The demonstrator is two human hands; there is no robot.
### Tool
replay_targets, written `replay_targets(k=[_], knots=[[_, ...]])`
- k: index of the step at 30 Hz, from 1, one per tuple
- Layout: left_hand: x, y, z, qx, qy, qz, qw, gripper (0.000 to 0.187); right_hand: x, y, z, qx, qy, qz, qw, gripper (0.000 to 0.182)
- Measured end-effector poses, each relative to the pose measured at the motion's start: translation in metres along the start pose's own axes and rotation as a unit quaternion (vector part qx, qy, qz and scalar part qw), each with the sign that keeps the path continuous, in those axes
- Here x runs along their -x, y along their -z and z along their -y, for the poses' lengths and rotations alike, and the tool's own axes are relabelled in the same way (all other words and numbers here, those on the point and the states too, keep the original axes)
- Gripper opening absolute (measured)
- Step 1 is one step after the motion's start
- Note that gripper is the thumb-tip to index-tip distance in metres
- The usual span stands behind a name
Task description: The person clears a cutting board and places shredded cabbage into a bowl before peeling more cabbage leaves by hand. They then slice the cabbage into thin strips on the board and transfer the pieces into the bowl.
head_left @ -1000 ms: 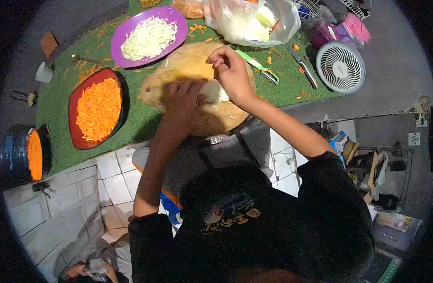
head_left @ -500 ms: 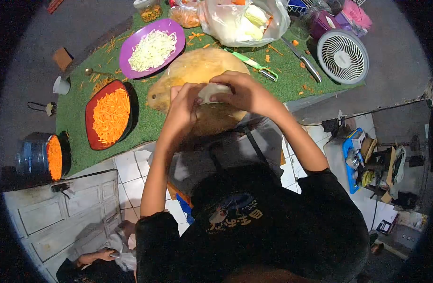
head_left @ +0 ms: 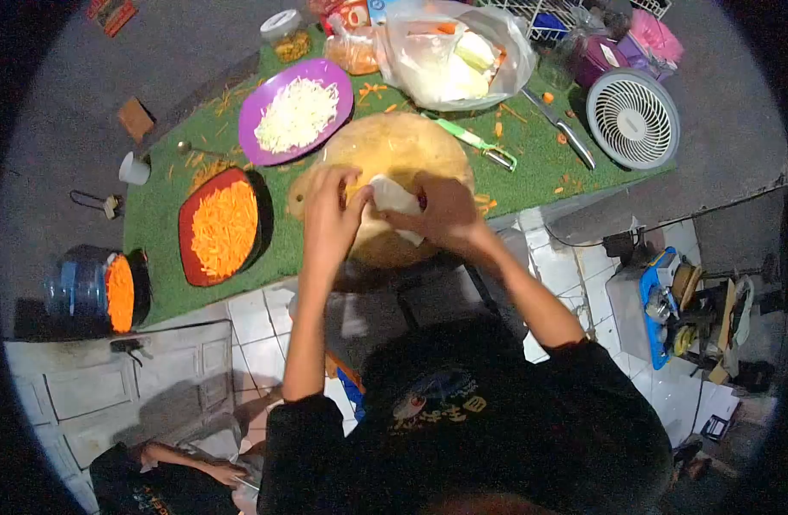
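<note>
A pale white piece (head_left: 395, 196), smooth and thin-looking, lies between my hands over the round wooden cutting board (head_left: 394, 142). My left hand (head_left: 329, 215) grips its left edge, thumb against it and fingers curled. From the right, my right hand (head_left: 449, 210) closes over the other edge, its fingers partly smeared by motion. A smaller white bit shows under the right hand, near the board's front. Beyond the board's right edge lies a green-handled peeler (head_left: 478, 143). Left of the board are a purple plate (head_left: 255, 112) of shredded cabbage and a red-and-black bowl (head_left: 188, 245) of shredded carrot.
A plastic bag (head_left: 411, 73) of vegetables stands behind the board. A knife (head_left: 565, 129) lies near a grey colander (head_left: 634, 124) on the right. Carrot scraps litter the green mat (head_left: 278, 236). Another person's arm (head_left: 188, 462) shows at lower left.
My hands have spread apart around the white piece and lowered toward the board, exposing more of it. The whole scene has shifted slightly right and down in view.
</note>
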State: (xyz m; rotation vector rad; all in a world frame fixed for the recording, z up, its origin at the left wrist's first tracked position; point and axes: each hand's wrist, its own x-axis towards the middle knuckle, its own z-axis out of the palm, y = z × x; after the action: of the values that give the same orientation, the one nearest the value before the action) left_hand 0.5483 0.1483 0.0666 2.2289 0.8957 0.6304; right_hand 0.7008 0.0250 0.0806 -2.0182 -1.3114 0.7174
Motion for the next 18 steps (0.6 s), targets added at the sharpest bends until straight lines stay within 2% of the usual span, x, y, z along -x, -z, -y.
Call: replay_targets(k=[1, 2, 3, 4, 5, 7, 8, 10, 12, 14, 16, 18], knots=[[0.005, -0.007, 0.007, -0.001, -0.007, -0.002, 1.0, 0.027, 0.002, -0.014, -0.007, 0.0, 0.003, -0.007, 1.0, 0.06], [0.01, -0.021, 0.024, 0.071, -0.001, 0.013, 0.997, 0.026, 0.004, -0.039, -0.023, 0.036, 0.062, -0.131, 0.989, 0.059], [0.014, -0.029, 0.032, 0.142, 0.005, 0.03, 0.989, 0.026, 0.007, -0.049, -0.024, 0.046, 0.071, -0.193, 0.978, 0.056], [0.015, -0.029, 0.026, 0.141, 0.001, 0.029, 0.99, 0.026, 0.011, -0.059, -0.024, 0.056, 0.078, -0.255, 0.962, 0.054], [0.018, -0.029, 0.013, 0.121, 0.012, 0.023, 0.992, 0.028, 0.011, -0.061, -0.023, 0.056, 0.077, -0.257, 0.962, 0.054], [0.02, -0.027, -0.009, 0.1, 0.026, 0.02, 0.994, 0.031, 0.013, -0.064, -0.022, 0.041, 0.155, -0.358, 0.92, 0.048], [0.021, -0.024, -0.019, 0.081, 0.03, 0.032, 0.996, 0.033, 0.013, -0.067, -0.02, 0.039, 0.152, -0.359, 0.92, 0.048], [0.017, -0.02, -0.031, 0.063, 0.032, 0.046, 0.996, 0.035, 0.013, -0.069, -0.018, 0.062, 0.077, -0.279, 0.955, 0.037], [0.015, -0.019, -0.039, 0.024, 0.058, 0.078, 0.995, 0.038, 0.012, -0.075, -0.023, 0.062, 0.099, -0.304, 0.945, 0.036], [0.016, -0.015, -0.046, 0.009, 0.047, 0.086, 0.995, 0.038, 0.012, -0.074, -0.019, 0.062, 0.121, -0.332, 0.933, 0.034], [0.019, -0.015, -0.046, -0.006, 0.037, 0.096, 0.995, 0.038, 0.016, -0.065, -0.008, 0.093, 0.051, -0.273, 0.956, 0.026], [0.023, -0.017, -0.038, -0.004, -0.001, 0.089, 0.996, 0.038, 0.018, -0.07, -0.016, 0.091, 0.063, -0.26, 0.959, 0.027]])
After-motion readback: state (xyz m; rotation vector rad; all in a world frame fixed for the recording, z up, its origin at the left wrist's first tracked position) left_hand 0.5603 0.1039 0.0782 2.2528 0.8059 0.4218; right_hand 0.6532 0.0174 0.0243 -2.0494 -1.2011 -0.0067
